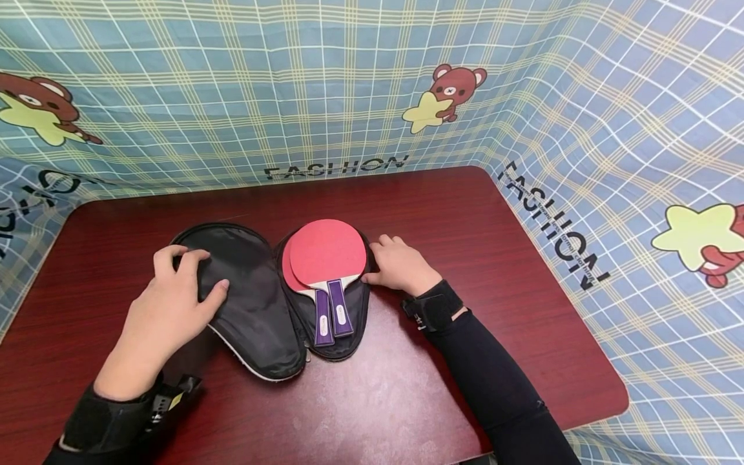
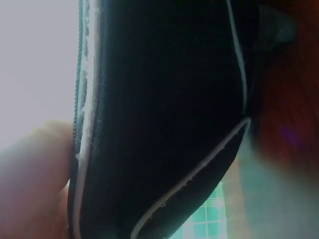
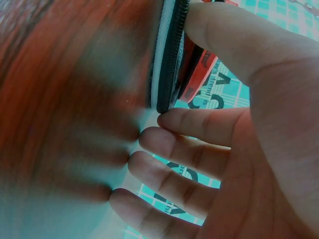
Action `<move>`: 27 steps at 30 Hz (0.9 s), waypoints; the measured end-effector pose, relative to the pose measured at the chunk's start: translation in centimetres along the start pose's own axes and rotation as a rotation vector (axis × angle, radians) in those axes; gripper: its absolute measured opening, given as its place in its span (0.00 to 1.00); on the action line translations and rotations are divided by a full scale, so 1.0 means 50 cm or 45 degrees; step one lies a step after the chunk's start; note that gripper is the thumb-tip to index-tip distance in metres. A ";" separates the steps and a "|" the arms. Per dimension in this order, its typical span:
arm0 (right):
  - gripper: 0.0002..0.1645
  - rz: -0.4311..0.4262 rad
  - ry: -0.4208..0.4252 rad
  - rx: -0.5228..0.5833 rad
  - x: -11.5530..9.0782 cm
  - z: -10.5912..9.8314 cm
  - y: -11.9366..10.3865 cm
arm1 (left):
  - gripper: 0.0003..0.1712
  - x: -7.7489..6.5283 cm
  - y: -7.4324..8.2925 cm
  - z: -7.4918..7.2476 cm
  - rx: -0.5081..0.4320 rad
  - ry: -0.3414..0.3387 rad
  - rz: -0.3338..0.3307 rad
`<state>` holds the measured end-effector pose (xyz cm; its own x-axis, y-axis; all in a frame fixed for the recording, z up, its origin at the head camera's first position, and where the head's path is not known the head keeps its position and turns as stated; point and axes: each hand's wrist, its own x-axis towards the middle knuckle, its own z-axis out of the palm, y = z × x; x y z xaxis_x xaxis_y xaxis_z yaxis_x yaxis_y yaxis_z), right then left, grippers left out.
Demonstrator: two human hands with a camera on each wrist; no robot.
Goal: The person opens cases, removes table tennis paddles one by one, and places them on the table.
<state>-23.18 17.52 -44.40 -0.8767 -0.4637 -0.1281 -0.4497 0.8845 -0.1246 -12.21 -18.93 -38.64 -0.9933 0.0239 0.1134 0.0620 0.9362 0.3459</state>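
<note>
A black table tennis bat case (image 1: 250, 303) lies unzipped and spread open on the table. Two red bats (image 1: 328, 252) with purple handles overlap in its right half. My left hand (image 1: 171, 300) is at the outer edge of the left half, thumb and bent fingers over its inner side. The left wrist view shows that half's outside, with white piping (image 2: 187, 181), and a blurred bit of hand behind its edge. My right hand (image 1: 401, 265) pinches the right half's rim beside the bats. In the right wrist view the thumb overlaps the zipped rim (image 3: 169, 55), index fingertip beneath it.
Dark red wooden tabletop (image 1: 494, 258) surrounds the case, with rounded corners at the back. Blue plaid cloth (image 1: 325, 77) with bears and lettering hangs behind the table and along its right side. Black straps (image 1: 433, 307) hold devices on both wrists.
</note>
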 end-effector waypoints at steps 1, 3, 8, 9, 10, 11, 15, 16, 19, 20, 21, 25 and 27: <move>0.38 -0.001 -0.001 0.002 0.000 0.000 0.000 | 0.37 0.001 -0.001 0.000 -0.004 0.001 -0.005; 0.38 0.000 -0.006 0.005 0.000 -0.001 -0.001 | 0.40 0.001 -0.003 0.001 -0.011 -0.001 -0.010; 0.38 0.005 -0.014 0.005 0.000 -0.003 -0.002 | 0.46 0.002 -0.009 0.005 -0.017 -0.026 -0.014; 0.38 0.005 -0.012 0.004 0.000 -0.003 -0.002 | 0.46 0.003 -0.010 0.006 -0.016 -0.026 -0.014; 0.38 0.004 -0.010 0.005 0.000 -0.003 -0.001 | 0.47 0.004 -0.011 0.007 -0.016 -0.023 -0.014; 0.38 0.005 -0.009 0.006 0.000 -0.003 -0.001 | 0.47 0.005 -0.011 0.008 -0.017 -0.010 -0.013; 0.38 0.007 -0.007 0.010 0.000 -0.003 -0.001 | 0.51 0.006 -0.015 0.009 -0.011 0.032 -0.027; 0.38 0.009 -0.009 0.009 0.000 -0.003 -0.001 | 0.52 0.007 -0.016 0.010 -0.008 0.033 -0.035; 0.38 0.008 -0.014 0.004 0.000 -0.002 -0.001 | 0.51 0.008 -0.019 0.012 0.007 -0.002 -0.056; 0.38 0.008 -0.018 0.003 0.000 -0.002 -0.001 | 0.51 0.009 -0.020 0.013 0.010 -0.017 -0.060; 0.38 0.007 -0.017 0.002 0.000 -0.001 -0.001 | 0.50 0.010 -0.021 0.014 0.014 -0.032 -0.066; 0.38 0.008 -0.013 0.000 0.001 -0.001 -0.001 | 0.46 0.013 -0.026 0.016 0.031 -0.085 -0.091; 0.38 0.009 -0.014 0.001 0.001 -0.001 -0.001 | 0.45 0.015 -0.030 0.018 0.042 -0.105 -0.100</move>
<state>-23.24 17.45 -44.34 -0.8779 -0.4581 -0.1395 -0.4434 0.8876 -0.1247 -13.15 -19.99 -39.90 -0.9997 -0.0224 0.0097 -0.0182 0.9472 0.3201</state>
